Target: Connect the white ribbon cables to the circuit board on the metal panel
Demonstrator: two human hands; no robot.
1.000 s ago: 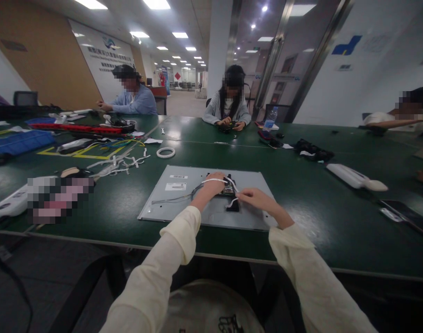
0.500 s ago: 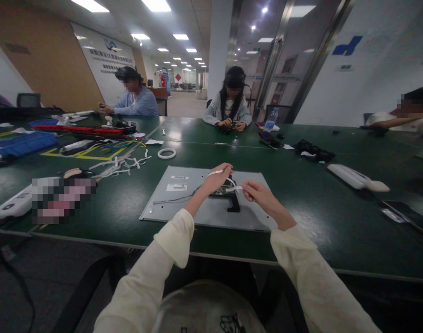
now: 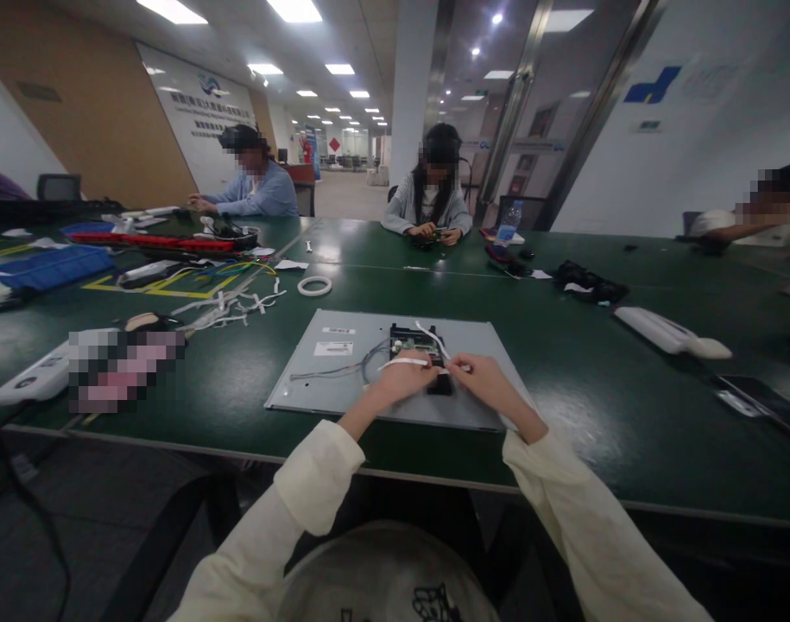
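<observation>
A flat grey metal panel (image 3: 330, 390) lies on the table before me, with a white barcode label (image 3: 333, 348) and thin grey cables (image 3: 333, 374) on it. At its middle sits a green circuit board (image 3: 420, 343) in a black frame (image 3: 439, 384). Over the frame's lower part, my left hand (image 3: 406, 375) and my right hand (image 3: 483, 380) meet with closed, pinching fingers. Between them they hold a narrow white tape strip (image 3: 430, 333), whose free end curls up over the board. White material also crosses the back of my left hand. My fingertips partly hide the strip.
A white tape roll (image 3: 314, 287) and several loose white strips (image 3: 239, 304) lie to the left. Farther left are a white device (image 3: 51, 371) and a blue tray (image 3: 51, 266). A white elongated object (image 3: 654, 332) and a phone (image 3: 767, 402) lie right. Several people sit around the table.
Both hands have come down toward me, from over the board to the black frame's lower part. They are closer together, and the upper board is uncovered with the strip's end over it.
</observation>
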